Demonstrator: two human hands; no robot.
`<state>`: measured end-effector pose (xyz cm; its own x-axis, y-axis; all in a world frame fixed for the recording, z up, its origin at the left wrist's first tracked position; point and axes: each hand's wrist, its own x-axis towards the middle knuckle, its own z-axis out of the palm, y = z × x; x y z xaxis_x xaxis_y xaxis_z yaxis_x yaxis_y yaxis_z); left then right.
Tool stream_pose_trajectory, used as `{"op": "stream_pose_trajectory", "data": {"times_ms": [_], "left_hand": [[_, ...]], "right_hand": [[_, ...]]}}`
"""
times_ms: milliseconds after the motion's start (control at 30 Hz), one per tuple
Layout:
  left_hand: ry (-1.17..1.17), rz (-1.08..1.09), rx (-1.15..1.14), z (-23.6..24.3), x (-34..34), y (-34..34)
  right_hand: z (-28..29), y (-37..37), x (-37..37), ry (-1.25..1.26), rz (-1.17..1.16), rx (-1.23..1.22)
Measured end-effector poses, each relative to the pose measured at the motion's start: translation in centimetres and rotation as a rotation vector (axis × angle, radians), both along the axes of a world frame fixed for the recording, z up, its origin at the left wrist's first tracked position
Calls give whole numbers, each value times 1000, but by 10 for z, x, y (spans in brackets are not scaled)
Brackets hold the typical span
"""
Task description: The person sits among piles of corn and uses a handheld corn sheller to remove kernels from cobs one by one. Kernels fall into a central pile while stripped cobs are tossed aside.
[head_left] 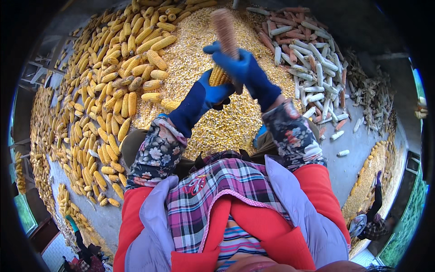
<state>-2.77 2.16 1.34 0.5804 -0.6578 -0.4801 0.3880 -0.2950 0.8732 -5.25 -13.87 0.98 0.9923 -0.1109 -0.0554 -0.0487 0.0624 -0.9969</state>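
Yellow corn ear (219, 77), partly hidden, blurred reddish cob (224, 31) just beyond, tilted

It's a farm work area, folks: long yellow corn ears (108, 84), loose golden kernels (231, 124), bare white-and-reddish cobs (319, 75) heaped across a hard grey floor (355, 165)!

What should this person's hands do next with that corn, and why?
Probably push the bare cob in the right hand down along the ear in the left hand: the ear still shows rows of kernels, the cob is up against it, and loose kernels lie heaped just below, where more could drop.
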Motion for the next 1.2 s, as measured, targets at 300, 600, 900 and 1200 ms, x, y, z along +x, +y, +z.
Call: {"op": "stream_pose_trajectory", "data": {"times_ms": [300,600,900,1200], "left_hand": [[-32,32,-58,-14,-12,6],[262,-56,-290,31,-8,26],[-358,190,-98,-70,-22,-26],[202,-105,-316,27,-6,21]], "right_hand": [[-10,-2,16,94,-257,-118],[8,-10,4,-156,54,398],[-6,11,12,53,-404,408],[13,-33,6,-314,176,342]]}}
